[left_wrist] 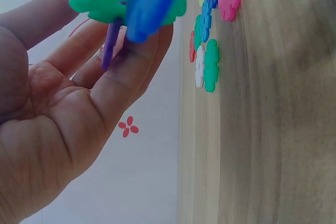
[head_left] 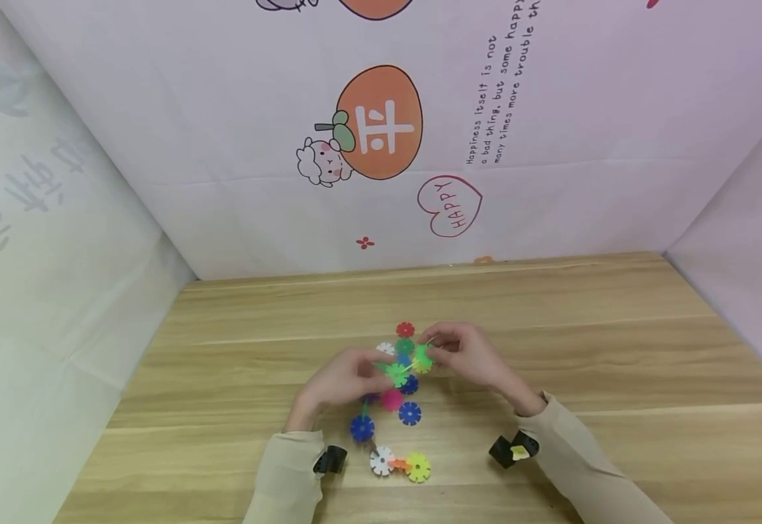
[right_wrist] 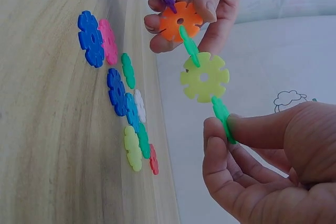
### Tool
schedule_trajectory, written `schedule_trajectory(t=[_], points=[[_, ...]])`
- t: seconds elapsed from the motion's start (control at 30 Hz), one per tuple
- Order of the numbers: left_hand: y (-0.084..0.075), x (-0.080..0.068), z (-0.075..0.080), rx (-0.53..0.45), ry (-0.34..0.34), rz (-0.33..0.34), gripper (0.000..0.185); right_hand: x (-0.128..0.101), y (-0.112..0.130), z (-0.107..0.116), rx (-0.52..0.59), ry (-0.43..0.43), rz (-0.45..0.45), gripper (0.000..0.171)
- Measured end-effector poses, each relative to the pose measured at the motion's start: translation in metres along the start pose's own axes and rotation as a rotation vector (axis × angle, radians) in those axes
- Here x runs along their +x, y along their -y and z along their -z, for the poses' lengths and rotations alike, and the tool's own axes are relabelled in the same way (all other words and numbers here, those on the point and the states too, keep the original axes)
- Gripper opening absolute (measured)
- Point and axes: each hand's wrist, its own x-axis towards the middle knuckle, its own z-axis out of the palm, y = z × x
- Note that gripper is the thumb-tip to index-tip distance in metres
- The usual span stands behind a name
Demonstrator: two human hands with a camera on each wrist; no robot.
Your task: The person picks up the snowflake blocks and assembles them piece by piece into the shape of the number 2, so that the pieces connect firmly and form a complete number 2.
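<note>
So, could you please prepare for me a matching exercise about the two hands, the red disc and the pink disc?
Match each number with one letter.

1. right hand
2. left hand
3. red disc
4. pink disc

A. holds the chain near an orange disc
B. lies next to a dark blue disc
C. pinches a green disc joined to a yellow disc
D. is the disc nearest the printed wall

Right pairs: 1-C, 2-A, 3-D, 4-B.

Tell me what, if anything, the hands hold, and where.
A chain of linked discs: the right hand pinches the green disc at one end; the left hand holds the chain by the orange disc.
</note>
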Motion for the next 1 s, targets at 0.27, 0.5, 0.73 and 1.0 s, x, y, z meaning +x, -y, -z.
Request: schedule_trajectory(t=[0.27,0.5,0.73,1.0], points=[[0.0,0.0,0.001,-0.007,0.0,0.001,0.04,0.0,0.0,0.002,0.005,-0.01,-0.005,0.018],[0.001,0.001,-0.001,-0.012,0.006,-0.008,0.04,0.0,-0.001,0.001,0.021,0.009,-0.018,0.019],[0.0,0.002,-0.005,-0.023,0.029,-0.018,0.04,0.0,-0.002,0.0,0.066,0.008,-0.047,0.021],[0.004,0.009,-0.01,0.031,0.033,-0.029,0.033,-0.001,0.002,0.0,0.031,0.007,-0.033,0.019]])
